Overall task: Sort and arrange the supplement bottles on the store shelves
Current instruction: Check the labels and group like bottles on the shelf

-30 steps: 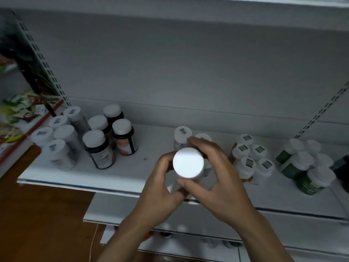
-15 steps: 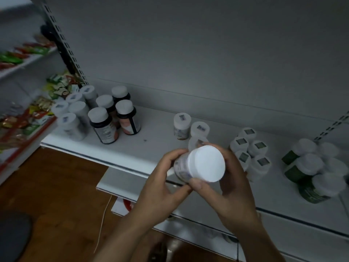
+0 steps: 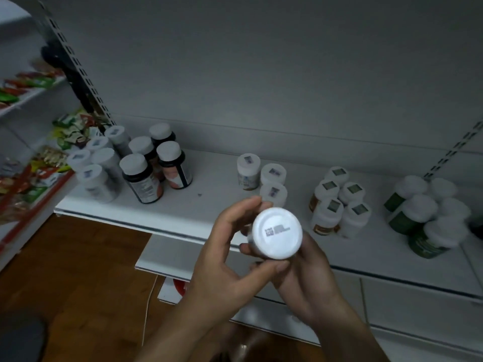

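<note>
Both my hands hold one white supplement bottle (image 3: 275, 233) in front of the white shelf (image 3: 209, 205); its round end with a small printed code faces me. My left hand (image 3: 224, 262) grips it with fingers above and thumb below. My right hand (image 3: 305, 273) cups it from underneath and behind. On the shelf stand groups of bottles: three small white ones (image 3: 264, 176) just beyond my hands, several white-capped ones with brown labels (image 3: 337, 202) to the right, green ones (image 3: 423, 215) at far right, dark ones (image 3: 154, 165) and clear ones (image 3: 96, 165) at left.
A neighbouring shelf unit at the left holds colourful snack packets (image 3: 31, 165). Lower white shelves (image 3: 167, 257) jut out under my hands. Brown wooden floor (image 3: 78, 270) lies at lower left. Slotted uprights (image 3: 78, 74) flank the bay.
The bottle has been turned in my hands, so its printed end now faces me, and it sits slightly lower and nearer. My view has swung a little to the left.
</note>
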The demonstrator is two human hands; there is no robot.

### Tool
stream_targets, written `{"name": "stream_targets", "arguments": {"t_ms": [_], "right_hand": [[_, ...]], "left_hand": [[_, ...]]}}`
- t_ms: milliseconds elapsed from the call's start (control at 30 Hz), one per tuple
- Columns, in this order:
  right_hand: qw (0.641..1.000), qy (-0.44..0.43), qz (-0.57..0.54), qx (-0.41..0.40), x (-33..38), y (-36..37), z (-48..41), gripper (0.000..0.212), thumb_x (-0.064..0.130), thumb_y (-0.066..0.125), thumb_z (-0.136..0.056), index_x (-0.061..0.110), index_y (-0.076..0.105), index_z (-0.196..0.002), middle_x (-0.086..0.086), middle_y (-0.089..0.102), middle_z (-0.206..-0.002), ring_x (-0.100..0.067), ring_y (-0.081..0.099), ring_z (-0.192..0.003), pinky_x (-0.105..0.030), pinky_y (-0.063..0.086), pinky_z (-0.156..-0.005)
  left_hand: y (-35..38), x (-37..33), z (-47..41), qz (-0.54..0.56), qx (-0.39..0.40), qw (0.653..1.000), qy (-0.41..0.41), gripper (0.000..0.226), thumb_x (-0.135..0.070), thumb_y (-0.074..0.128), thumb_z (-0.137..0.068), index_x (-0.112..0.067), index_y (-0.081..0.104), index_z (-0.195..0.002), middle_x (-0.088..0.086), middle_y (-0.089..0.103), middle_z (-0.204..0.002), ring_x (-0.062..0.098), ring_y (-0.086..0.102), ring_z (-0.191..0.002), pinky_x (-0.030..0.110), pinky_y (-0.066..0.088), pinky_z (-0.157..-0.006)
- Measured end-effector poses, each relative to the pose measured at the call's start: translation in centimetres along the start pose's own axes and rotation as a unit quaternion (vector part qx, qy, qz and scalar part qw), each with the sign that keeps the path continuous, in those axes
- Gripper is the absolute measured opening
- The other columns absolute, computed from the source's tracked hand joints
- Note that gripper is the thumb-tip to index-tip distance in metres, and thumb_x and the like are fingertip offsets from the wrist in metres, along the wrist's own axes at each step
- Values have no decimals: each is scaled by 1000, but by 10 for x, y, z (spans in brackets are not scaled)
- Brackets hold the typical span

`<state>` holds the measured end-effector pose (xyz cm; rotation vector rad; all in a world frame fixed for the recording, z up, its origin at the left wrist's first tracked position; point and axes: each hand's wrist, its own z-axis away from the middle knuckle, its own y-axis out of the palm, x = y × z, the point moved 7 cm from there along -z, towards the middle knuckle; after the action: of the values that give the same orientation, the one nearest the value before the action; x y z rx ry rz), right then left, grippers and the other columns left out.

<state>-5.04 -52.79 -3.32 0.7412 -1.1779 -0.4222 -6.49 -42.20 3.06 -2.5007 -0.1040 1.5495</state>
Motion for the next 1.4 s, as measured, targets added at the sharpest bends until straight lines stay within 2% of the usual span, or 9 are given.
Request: {"name": "stream_targets", "arguments": {"t_ms": [133, 300, 500, 633, 867, 1100, 1233, 1333, 1400], "right_hand": [[999, 14, -28, -13, -4, 5, 2, 41, 32, 42, -88, 13, 76, -98, -16, 70, -106, -29, 68, -84, -32, 55, -62], [1000, -14, -9, 1, -6, 8, -1, 59, 49, 82, -59, 14, 75, -105, -15, 70, -110, -28, 68, -92, -32, 56, -67], [992, -69, 59, -83, 0, -5, -3, 39, 35, 50, -93, 12, 65, -120, -15, 68, -116, -25, 63, -105, -36, 51, -83], [977, -120, 154, -83, 12, -1, -4, 60, 44, 61, -78, 22, 55, -133, -9, 64, -124, -23, 63, -105, -37, 51, -79], [937, -167, 306, -19, 24, 21, 1, 60, 38, 63, -76, 33, 47, -134, 14, 64, -119, -9, 63, -109, -25, 54, -78], [949, -145, 267, -82, 23, 14, -13, 37, 50, 63, -70, 29, 71, -100, -4, 74, -100, -16, 69, -83, -28, 53, -65], [944, -152, 281, -86, 25, 19, -12, 44, 52, 62, -71, 32, 65, -110, 5, 72, -107, -13, 69, -92, -26, 54, -68], [922, -181, 333, -77, 32, 26, -9, 55, 48, 61, -74, 33, 53, -126, 17, 67, -110, -8, 66, -98, -27, 56, -74], [915, -190, 348, -76, 35, 27, -8, 48, 46, 63, -74, 31, 58, -119, 13, 69, -106, -7, 66, -93, -25, 55, -72]], "left_hand": [[-1, -2, -1, -6, 13, 1000, 20, 70, -29, 78, -73, -47, 46, -132, -18, 56, -132, 14, 53, -127, 23, 44, -101], [-7, 0, -3, -14, 38, 999, 33, 68, -29, 77, -75, -47, 46, -132, -15, 55, -132, 21, 53, -126, 27, 45, -101], [-17, 10, -4, 5, 45, 998, 45, 72, -18, 73, -77, -38, 40, -138, 6, 52, -132, 25, 54, -124, 30, 49, -96], [-30, 20, -9, 71, 26, 997, -2, 64, -19, 69, -76, -40, 48, -132, 13, 46, -126, 25, 56, -118, 31, 55, -84], [-39, 46, -11, 195, -12, 966, -170, 51, -44, 66, -71, -21, 58, -116, -7, 70, -104, 9, 67, -97, 21, 54, -74], [-42, 36, -14, 139, 83, 983, -92, 73, -23, 69, -79, -24, 35, -144, -10, 50, -141, 15, 51, -129, 29, 51, -96], [-46, 37, -20, 161, 65, 977, -127, 50, -16, 72, -83, -17, 54, -129, -5, 65, -120, 12, 63, -111, 23, 54, -82], [-47, 42, -22, 156, 24, 973, -170, 34, -31, 70, -86, -22, 60, -117, -12, 71, -105, 3, 67, -96, 18, 53, -77], [-46, 45, -22, 137, 23, 973, -182, 32, -44, 61, -89, -27, 61, -116, -13, 71, -103, 2, 67, -94, 18, 52, -77]]}}
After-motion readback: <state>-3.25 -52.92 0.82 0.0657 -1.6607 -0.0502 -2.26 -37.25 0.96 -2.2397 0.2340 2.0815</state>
